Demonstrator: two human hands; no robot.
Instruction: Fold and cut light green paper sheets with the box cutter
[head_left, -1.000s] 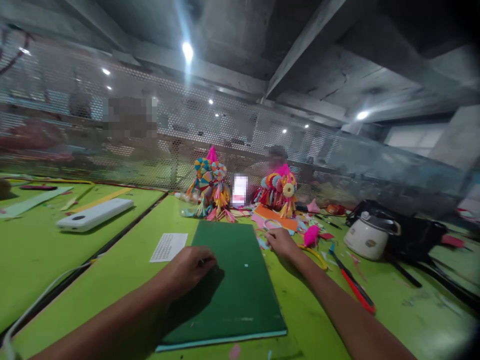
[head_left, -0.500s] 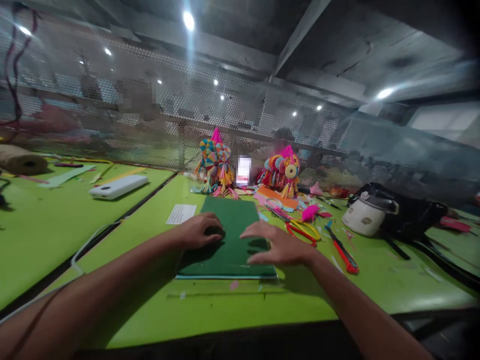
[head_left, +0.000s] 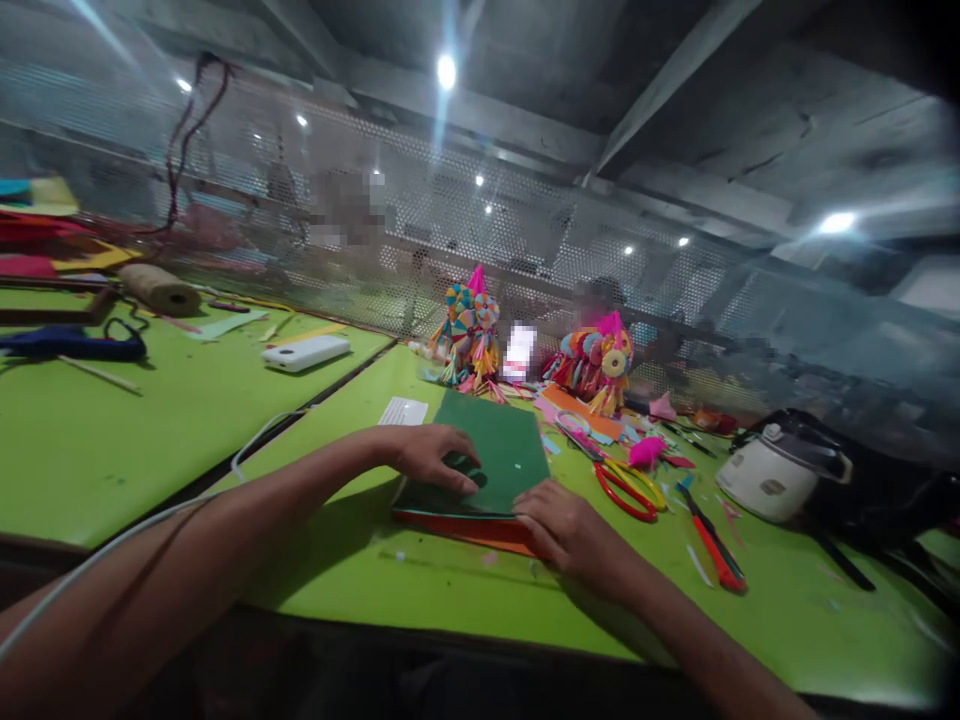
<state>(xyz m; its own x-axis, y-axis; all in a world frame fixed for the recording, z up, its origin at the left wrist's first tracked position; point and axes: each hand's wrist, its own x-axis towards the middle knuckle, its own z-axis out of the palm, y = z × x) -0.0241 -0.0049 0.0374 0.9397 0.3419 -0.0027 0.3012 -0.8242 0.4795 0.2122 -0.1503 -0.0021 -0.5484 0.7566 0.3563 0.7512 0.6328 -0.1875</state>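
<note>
A dark green sheet of paper (head_left: pixel 499 440) tops a small stack on the table before me, its near edge raised. Beneath that edge an orange sheet (head_left: pixel 457 528) shows. My left hand (head_left: pixel 435 455) rests over the green sheet's left half, fingers loosely bent and apart, holding nothing. At the near right corner, my right hand (head_left: pixel 559 522) pinches the edge of the green sheet, thumb below and fingers on top. How many sheets are in that pinch is hidden. Behind my left hand lies a white printed slip (head_left: pixel 405 410).
Scissors with red and yellow handles (head_left: pixel 626 490) and a red cutter knife (head_left: pixel 716 545) lie to the right, near a white and black pot-like container (head_left: pixel 772 475). Colourful tasselled ornaments (head_left: pixel 471 325) stand at the back. A white device (head_left: pixel 306 352) and twine roll (head_left: pixel 160 289) are left.
My right hand has gone from hovering open beside the stack to pinching its near right corner. The near edge has risen, exposing orange. The view has turned left.
</note>
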